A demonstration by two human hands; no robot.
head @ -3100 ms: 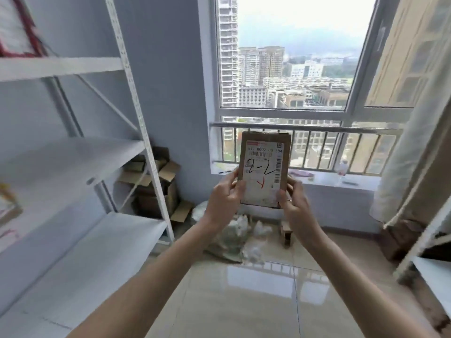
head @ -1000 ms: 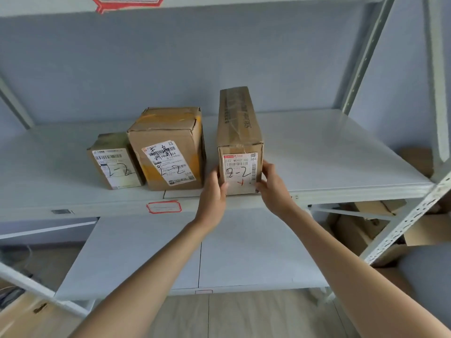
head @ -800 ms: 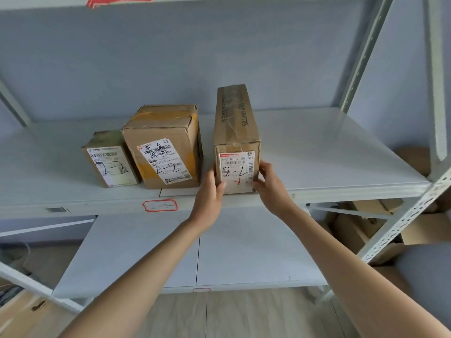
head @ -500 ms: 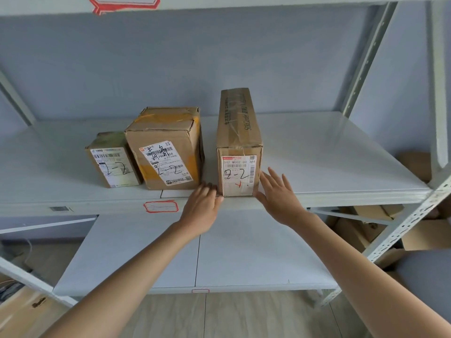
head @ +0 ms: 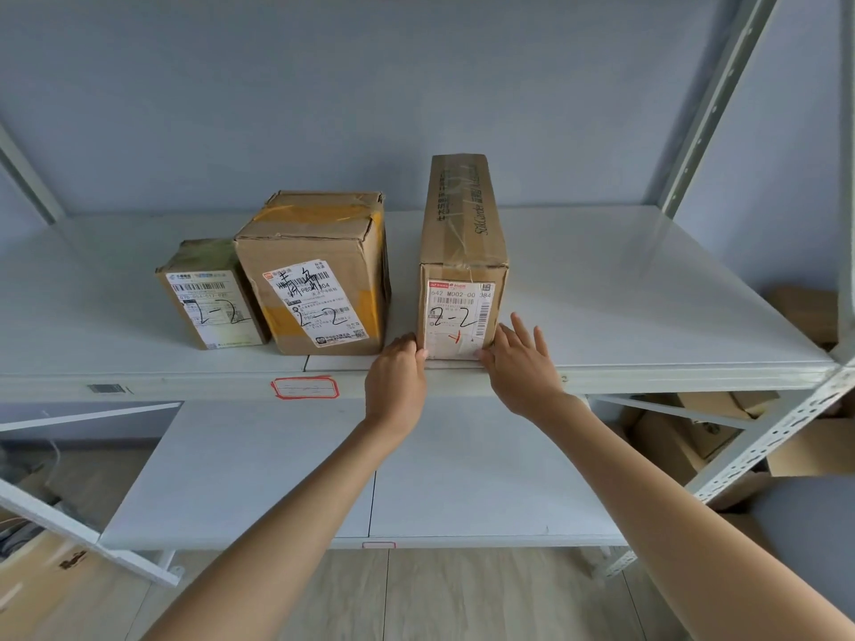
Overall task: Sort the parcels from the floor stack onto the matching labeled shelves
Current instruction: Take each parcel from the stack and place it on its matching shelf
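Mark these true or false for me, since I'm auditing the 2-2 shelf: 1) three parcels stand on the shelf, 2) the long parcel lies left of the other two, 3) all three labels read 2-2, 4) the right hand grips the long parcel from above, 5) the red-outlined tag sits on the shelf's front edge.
1) True: the small parcel, the middle parcel and the long parcel stand on the shelf.
2) False: it stands right of both, apart from them.
3) True.
4) False: the right hand lies with straight fingers at its lower right corner; the left hand touches the lower left.
5) True: the red-outlined tag is there.
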